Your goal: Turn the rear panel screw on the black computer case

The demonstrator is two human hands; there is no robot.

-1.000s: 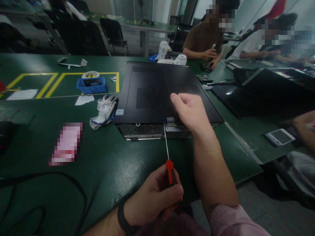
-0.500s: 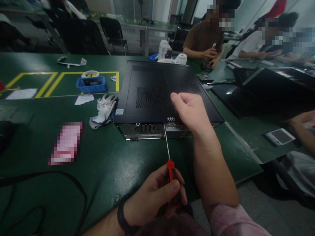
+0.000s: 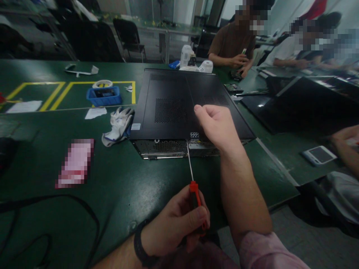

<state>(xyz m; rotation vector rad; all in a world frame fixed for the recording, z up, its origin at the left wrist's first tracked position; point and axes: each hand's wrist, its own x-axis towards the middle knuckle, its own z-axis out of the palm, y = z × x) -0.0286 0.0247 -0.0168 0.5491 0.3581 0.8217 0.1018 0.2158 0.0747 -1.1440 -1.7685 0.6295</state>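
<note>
- The screwdriver [image 3: 194,186] is gripped by its red-and-black handle in the left hand [image 3: 175,224], with thumb and fingers closed around it.
- The right hand [image 3: 218,123] is curled into a loose fist above the near right part of the computer case [image 3: 171,87]; whether anything is enclosed cannot be told.
- The screwdriver's tip is set at the near panel of the case, which is laid flat on the green table [image 3: 123,183].
- Work gloves [image 3: 118,125] are placed just left; farther off, a blue bin [image 3: 104,99] is seen.
</note>
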